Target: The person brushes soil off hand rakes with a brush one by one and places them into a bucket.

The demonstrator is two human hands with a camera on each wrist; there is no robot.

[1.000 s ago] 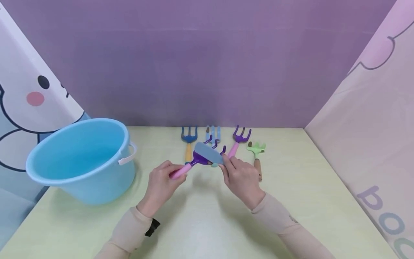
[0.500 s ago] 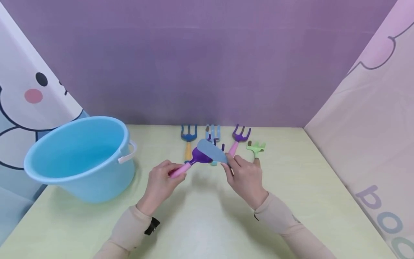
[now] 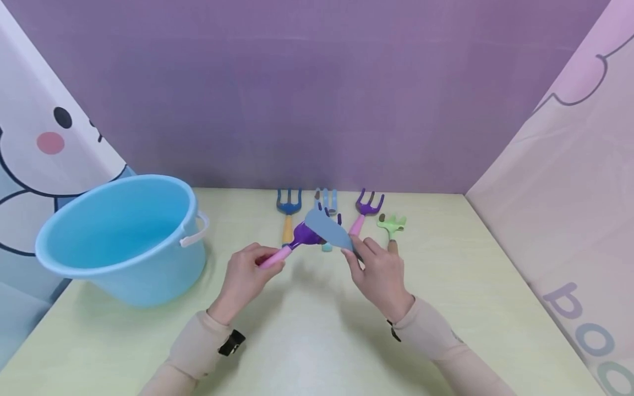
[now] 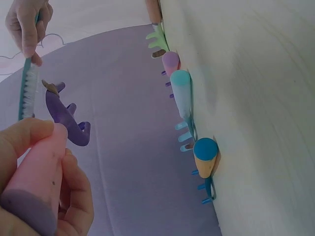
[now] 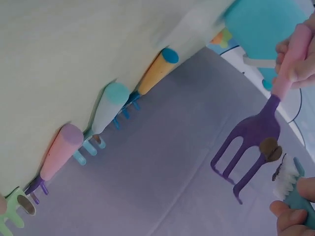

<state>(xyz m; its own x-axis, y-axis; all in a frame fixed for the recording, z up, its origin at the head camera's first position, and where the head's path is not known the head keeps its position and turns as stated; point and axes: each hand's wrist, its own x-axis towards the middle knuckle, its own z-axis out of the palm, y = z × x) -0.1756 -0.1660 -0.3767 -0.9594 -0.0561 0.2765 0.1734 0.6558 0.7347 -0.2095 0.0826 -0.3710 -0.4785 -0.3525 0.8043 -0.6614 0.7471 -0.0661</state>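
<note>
My left hand (image 3: pixel 246 279) grips the pink handle of a small garden hand rake (image 3: pixel 305 234), its purple head raised above the table and pointing right. A brown patch (image 5: pixel 269 149) sticks to one outer tine in the right wrist view. My right hand (image 3: pixel 380 275) pinches the end of a blue-green brush (image 3: pixel 327 227), whose back partly hides the rake in the head view. White bristles (image 5: pixel 285 178), smudged dark at the tips, face the rake close to the brown patch. Whether they touch it I cannot tell.
Along the back of the table (image 3: pixel 307 352) lie a blue rake with yellow handle (image 3: pixel 289 209), a light-blue rake (image 3: pixel 333 199), another purple rake (image 3: pixel 367 209) and a green rake (image 3: pixel 393 225), some with brown patches. A blue bucket (image 3: pixel 148 286) stands at left.
My right hand and the brush have shifted slightly right, away from the left hand. The left hand keeps its grip on the rake, nearly still. The head view has tilted a little.
</note>
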